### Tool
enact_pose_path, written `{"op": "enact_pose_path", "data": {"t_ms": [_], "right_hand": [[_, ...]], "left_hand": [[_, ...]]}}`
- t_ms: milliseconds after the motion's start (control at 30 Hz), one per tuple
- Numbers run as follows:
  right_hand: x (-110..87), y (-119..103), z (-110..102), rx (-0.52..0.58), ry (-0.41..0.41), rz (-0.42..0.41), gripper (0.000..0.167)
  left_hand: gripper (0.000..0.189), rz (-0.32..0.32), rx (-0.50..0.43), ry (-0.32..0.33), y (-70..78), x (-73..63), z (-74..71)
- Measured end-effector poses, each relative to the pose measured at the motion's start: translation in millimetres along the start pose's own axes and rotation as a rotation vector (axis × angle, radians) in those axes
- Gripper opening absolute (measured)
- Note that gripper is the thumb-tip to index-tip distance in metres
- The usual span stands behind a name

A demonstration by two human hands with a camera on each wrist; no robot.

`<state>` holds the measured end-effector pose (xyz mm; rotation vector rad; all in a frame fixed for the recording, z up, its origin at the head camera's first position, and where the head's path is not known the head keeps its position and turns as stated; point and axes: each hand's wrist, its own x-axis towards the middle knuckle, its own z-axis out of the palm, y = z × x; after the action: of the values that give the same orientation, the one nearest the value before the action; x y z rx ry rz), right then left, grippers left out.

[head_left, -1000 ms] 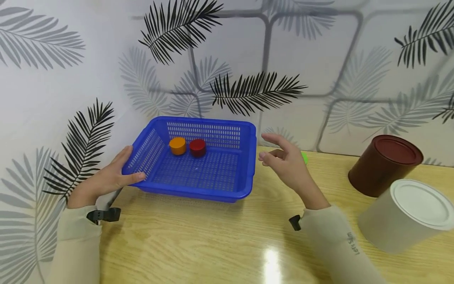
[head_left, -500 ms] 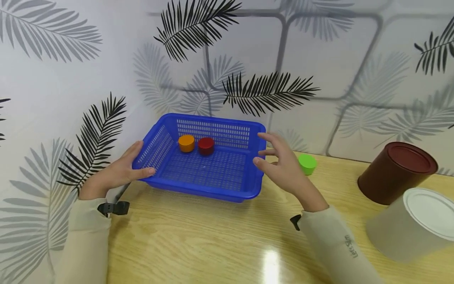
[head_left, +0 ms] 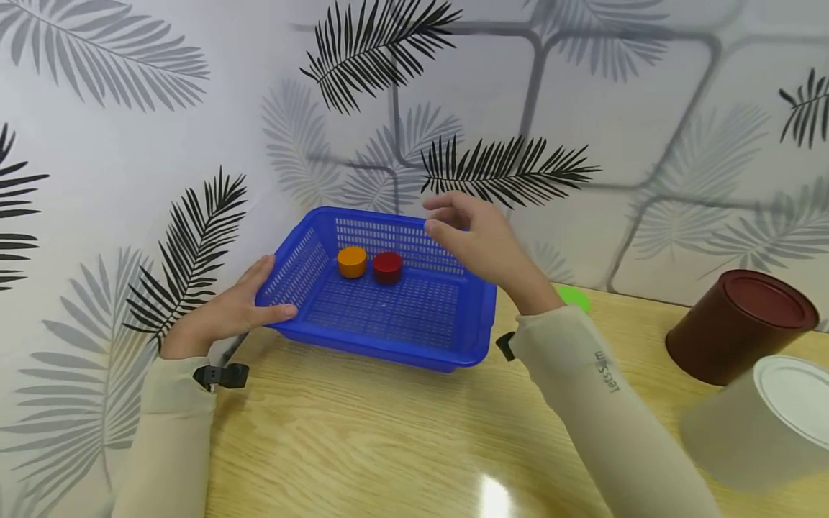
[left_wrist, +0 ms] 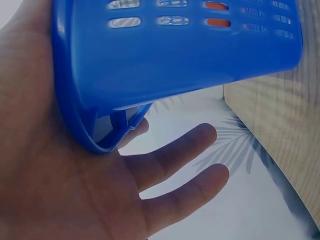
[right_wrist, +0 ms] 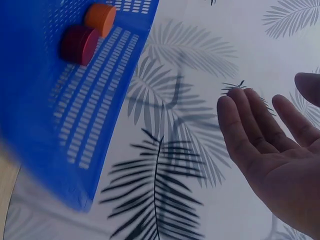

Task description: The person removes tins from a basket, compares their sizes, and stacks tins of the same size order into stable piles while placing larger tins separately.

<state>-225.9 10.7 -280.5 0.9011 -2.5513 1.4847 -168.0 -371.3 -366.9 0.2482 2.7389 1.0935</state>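
A blue plastic basket [head_left: 376, 352] with slotted walls stands in the middle of the head view. Inside it, near the back wall, are a short orange cylinder [head_left: 352, 262] and a short dark red cylinder [head_left: 387, 267]. My left hand [head_left: 233, 309] holds the basket's left end, thumb over the rim; in the left wrist view the rim lies against the palm [left_wrist: 75, 190] with the fingers stretched out beyond it. Over the basket's back right corner hovers my right hand [head_left: 482, 241], which holds nothing. Its fingers look relaxed and apart from the basket in the right wrist view.
A bright green round piece [head_left: 575, 297] lies behind my right wrist, partly hidden. To the right stand a dark brown lidded can [head_left: 738, 327] and a white lidded can [head_left: 758, 424] on the wood-grain table [head_left: 363, 446]. A leaf-patterned wall [head_left: 583, 108] rises directly behind.
My right hand has moved from beside the basket's right end, up and left, over its back right corner. The left hand stays on the basket. The head view has shifted slightly.
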Motion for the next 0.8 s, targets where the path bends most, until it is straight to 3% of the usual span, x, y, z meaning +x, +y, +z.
{"op": "enact_pose_path", "data": {"t_ms": [233, 400, 567, 800], "right_hand": [[44.0, -6.2, 28.5, 0.113, 0.018, -0.033, 0.028], [71.7, 5.8, 52.8, 0.073, -0.001, 0.006, 0.028], [86.2, 33.9, 76.2, 0.011, -0.039, 0.099, 0.032], [89.5, 79.9, 96.2, -0.159, -0.211, 0.322, 0.044]], "left_hand": [[0.115, -0.006, 0.001, 0.007, -1.3, 0.6, 0.9], [0.115, -0.018, 0.015, 0.01, -0.9, 0.5, -1.5], [0.116, -0.035, 0.013, 0.004, 0.1, -0.2, -1.6], [0.116, -0.027, 0.015, 0.008, -1.6, -0.8, -2.0]]}}
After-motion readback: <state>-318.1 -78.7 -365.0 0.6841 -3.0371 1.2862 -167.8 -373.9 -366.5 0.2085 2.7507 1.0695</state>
